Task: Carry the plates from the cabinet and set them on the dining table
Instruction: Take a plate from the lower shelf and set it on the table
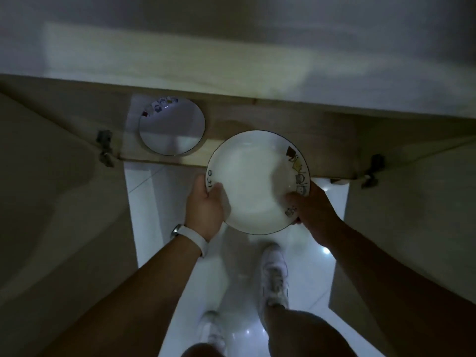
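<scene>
Glossy white floor tiles [159, 202] shine below the open wooden cabinet [334, 143], where my left hand [204, 207] and right hand [311, 210] grip opposite rims of a round, dark-edged white plate [253, 184] at the shelf's near edge, a second plate [171, 130] resting far left.

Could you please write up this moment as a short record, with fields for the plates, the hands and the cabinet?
held plate: white, dark rim line, cartoon pictures along one side
left hand: grips its left rim, thumb on top
right hand: grips its right rim
second plate: lies on the shelf, left of the held one
cabinet doors: open
watch: white band, left wrist
</scene>
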